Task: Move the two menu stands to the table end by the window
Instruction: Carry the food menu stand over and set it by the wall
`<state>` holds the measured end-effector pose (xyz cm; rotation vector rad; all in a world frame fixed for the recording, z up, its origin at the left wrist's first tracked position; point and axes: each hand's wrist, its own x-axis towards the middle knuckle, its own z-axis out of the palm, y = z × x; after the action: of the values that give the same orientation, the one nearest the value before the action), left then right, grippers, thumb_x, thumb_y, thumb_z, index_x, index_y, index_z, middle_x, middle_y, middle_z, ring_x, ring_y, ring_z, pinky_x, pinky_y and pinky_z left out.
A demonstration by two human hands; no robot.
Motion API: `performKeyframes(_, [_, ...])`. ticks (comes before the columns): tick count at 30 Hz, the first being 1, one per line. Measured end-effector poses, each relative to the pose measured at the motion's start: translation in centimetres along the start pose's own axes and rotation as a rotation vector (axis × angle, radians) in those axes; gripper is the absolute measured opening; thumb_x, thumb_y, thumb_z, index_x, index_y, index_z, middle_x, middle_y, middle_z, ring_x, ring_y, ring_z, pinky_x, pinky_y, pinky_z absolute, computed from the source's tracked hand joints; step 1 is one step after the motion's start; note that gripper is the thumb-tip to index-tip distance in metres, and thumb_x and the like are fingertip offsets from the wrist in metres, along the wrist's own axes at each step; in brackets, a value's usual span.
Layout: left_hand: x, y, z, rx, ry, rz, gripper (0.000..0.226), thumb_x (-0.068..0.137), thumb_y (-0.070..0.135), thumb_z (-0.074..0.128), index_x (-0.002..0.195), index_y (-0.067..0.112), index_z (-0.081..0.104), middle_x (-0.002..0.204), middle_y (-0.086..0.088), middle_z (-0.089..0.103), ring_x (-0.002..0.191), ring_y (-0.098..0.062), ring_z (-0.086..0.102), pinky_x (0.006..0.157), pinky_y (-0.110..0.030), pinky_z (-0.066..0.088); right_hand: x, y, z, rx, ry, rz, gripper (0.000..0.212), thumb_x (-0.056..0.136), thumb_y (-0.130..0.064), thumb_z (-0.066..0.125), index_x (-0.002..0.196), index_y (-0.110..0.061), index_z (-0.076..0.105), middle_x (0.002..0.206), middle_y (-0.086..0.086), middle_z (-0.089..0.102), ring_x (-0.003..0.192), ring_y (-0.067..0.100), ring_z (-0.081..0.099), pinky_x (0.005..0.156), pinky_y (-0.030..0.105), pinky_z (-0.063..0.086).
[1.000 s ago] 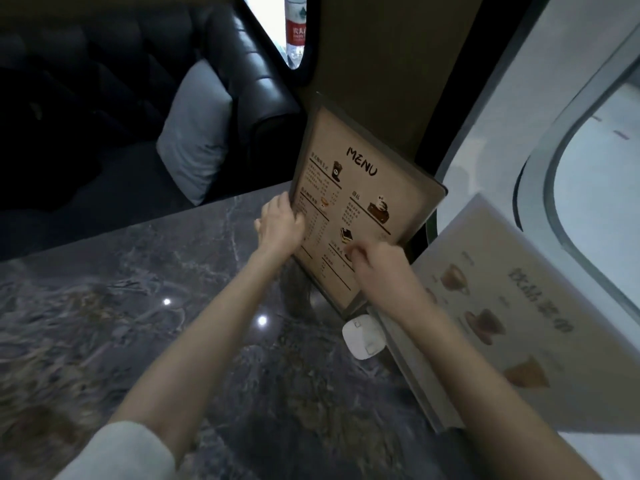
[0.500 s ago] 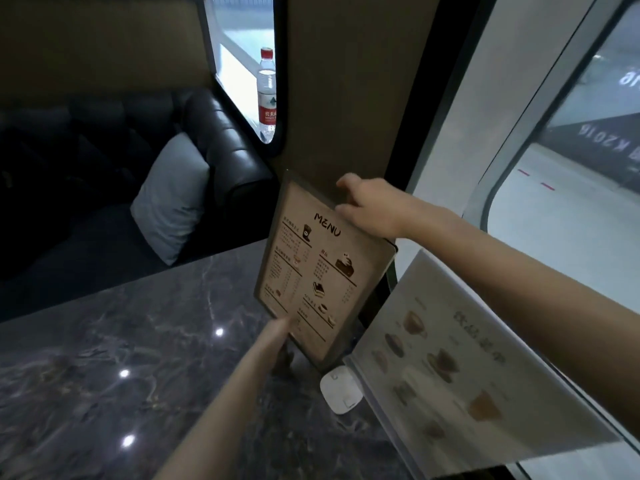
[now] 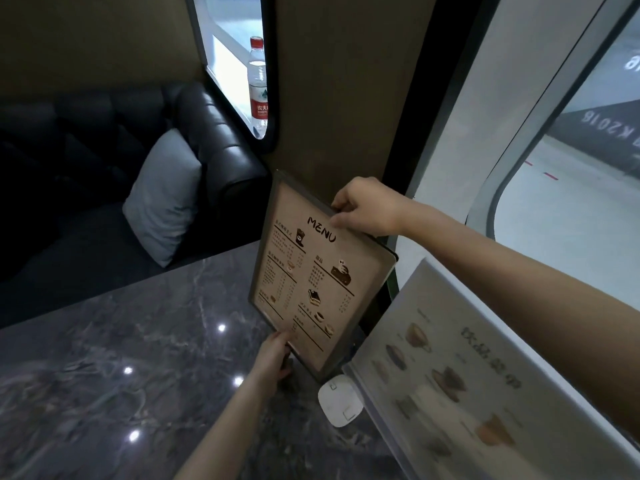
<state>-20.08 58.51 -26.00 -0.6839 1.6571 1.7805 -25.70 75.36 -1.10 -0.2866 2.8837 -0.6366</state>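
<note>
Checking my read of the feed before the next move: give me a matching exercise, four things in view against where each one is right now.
1. brown MENU stand
2. pale drinks menu stand
3. white square puck
4. water bottle

A. on the window ledge
B. flat on the table between the stands
C. held at top edge and bottom edge
D. untouched, at the right

Pairs: 1-C, 2-D, 3-B, 4-A

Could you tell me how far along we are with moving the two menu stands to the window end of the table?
Looks done: the drinks menu stand already stands at the window end. In hand: the brown MENU stand is tilted by the wall, right hand on its top edge, left hand at its bottom edge. Left: settle it upright beside the white pad and release both grips.
</note>
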Motion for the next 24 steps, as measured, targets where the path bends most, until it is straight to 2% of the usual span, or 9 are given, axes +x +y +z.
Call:
performKeyframes(3, [-0.2, 0.2, 0.3, -0.012, 0.001, 0.000, 0.028, 0.091, 0.021, 0.047, 0.118, 0.018, 0.052, 0.118, -0.005, 0.056, 0.115, -0.024, 0.048, 0.095, -0.043, 0.037, 0.0, 0.0, -0.2, -0.016, 0.006, -0.018, 0.021, 0.085, -0.019, 0.059, 0.096, -0.002, 0.066, 0.095, 0.011, 0.069, 0.079, 0.016, 0.064, 0.056, 0.018, 0.051])
performKeyframes(5, [-0.2, 0.3, 0.4, -0.022, -0.002, -0.015, 0.031, 0.091, 0.020, 0.045, 0.122, 0.016, 0.050, 0.122, -0.008, 0.057, 0.121, -0.027, 0.047, 0.098, -0.043, 0.037, -0.1, 0.0, -0.1, -0.004, 0.022, -0.014, 0.021, 0.086, -0.019, 0.059, 0.097, -0.003, 0.066, 0.095, 0.010, 0.069, 0.079, 0.015, 0.064, 0.058, 0.018, 0.051])
performKeyframes(10, [0.0, 0.4, 0.6, -0.010, -0.030, -0.033, 0.030, 0.092, 0.023, 0.044, 0.120, 0.017, 0.051, 0.123, -0.005, 0.056, 0.116, -0.022, 0.048, 0.094, -0.039, 0.037, -0.6, 0.4, 0.0, 0.009, 0.053, 0.006, 0.020, 0.086, -0.020, 0.058, 0.096, -0.005, 0.066, 0.095, 0.008, 0.069, 0.078, 0.012, 0.063, 0.061, 0.017, 0.049])
performKeyframes(13, [0.1, 0.4, 0.8, -0.004, -0.061, -0.047, 0.019, 0.091, 0.023, 0.047, 0.108, 0.021, 0.054, 0.120, -0.003, 0.058, 0.110, -0.018, 0.049, 0.090, -0.036, 0.036, -0.9, 0.6, -0.2, -0.015, 0.061, 0.007, 0.022, 0.087, -0.020, 0.057, 0.096, -0.002, 0.066, 0.096, 0.012, 0.069, 0.084, 0.019, 0.065, 0.069, 0.028, 0.054])
performKeyframes(16, [0.3, 0.6, 1.2, -0.008, -0.081, -0.053, 0.022, 0.091, 0.022, 0.046, 0.111, 0.018, 0.054, 0.120, -0.004, 0.059, 0.111, -0.018, 0.050, 0.091, -0.036, 0.035, -1.3, 0.6, -0.2, -0.053, 0.070, 0.007, 0.023, 0.088, -0.018, 0.055, 0.094, 0.001, 0.065, 0.095, 0.016, 0.069, 0.083, 0.023, 0.065, 0.075, 0.034, 0.056])
performKeyframes(19, [0.3, 0.7, 1.7, 0.002, -0.109, -0.048, 0.025, 0.092, 0.023, 0.046, 0.115, 0.017, 0.052, 0.124, -0.004, 0.056, 0.118, -0.020, 0.047, 0.099, -0.040, 0.033, -1.6, 1.0, -0.1, -0.074, 0.110, 0.023, 0.021, 0.089, -0.017, 0.054, 0.091, 0.002, 0.064, 0.087, 0.013, 0.067, 0.072, 0.018, 0.062, 0.061, 0.026, 0.051])
performKeyframes(21, [0.2, 0.8, 2.0, 0.016, -0.116, -0.036, 0.030, 0.092, 0.022, 0.046, 0.120, 0.015, 0.051, 0.127, -0.005, 0.054, 0.122, -0.021, 0.045, 0.105, -0.042, 0.031, -1.8, 1.3, 0.1, -0.073, 0.138, 0.038, 0.018, 0.089, -0.016, 0.054, 0.087, -0.001, 0.062, 0.076, 0.006, 0.062, 0.061, 0.008, 0.054, 0.050, 0.017, 0.040])
performKeyframes(22, [0.1, 0.8, 2.2, 0.026, -0.119, -0.030, 0.032, 0.092, 0.022, 0.045, 0.123, 0.014, 0.050, 0.129, -0.006, 0.054, 0.123, -0.022, 0.044, 0.108, -0.044, 0.031, -1.9, 1.5, 0.2, -0.070, 0.153, 0.045, 0.017, 0.089, -0.016, 0.054, 0.086, -0.001, 0.061, 0.074, 0.004, 0.060, 0.060, 0.007, 0.053, 0.049, 0.016, 0.039])
performKeyframes(24, [0.1, 0.8, 2.4, 0.045, -0.124, -0.019, 0.035, 0.093, 0.022, 0.044, 0.126, 0.013, 0.048, 0.130, -0.007, 0.053, 0.124, -0.023, 0.044, 0.109, -0.046, 0.030, -2.2, 1.9, 0.3, -0.059, 0.185, 0.061, 0.019, 0.088, -0.017, 0.054, 0.086, 0.000, 0.062, 0.080, 0.009, 0.064, 0.066, 0.014, 0.059, 0.053, 0.021, 0.047])
